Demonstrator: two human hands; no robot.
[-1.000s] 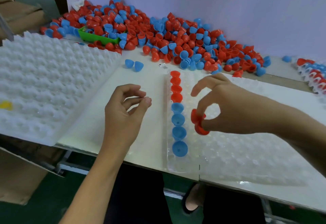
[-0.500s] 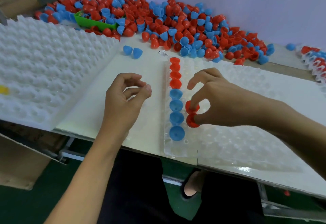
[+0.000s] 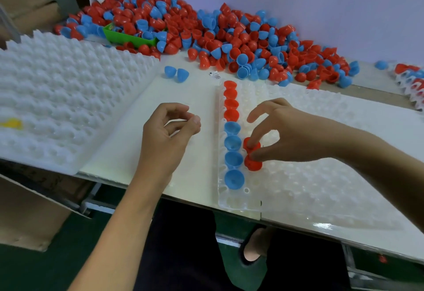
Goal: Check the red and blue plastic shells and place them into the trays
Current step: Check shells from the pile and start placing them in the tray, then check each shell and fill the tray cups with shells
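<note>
right hand (image 3: pixel 289 137) lowered, red shells (image 3: pixel 252 155) now on tray (image 3: pixel 298 190)

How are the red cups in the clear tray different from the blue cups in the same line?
The red shells fill the far end of the column; the blue shells fill the near end, closer to the person. They differ in colour, red against blue. The red shells look smaller, being farther from the camera. Both groups count four, sit open side up, and stand in one column of the clear tray.
</note>
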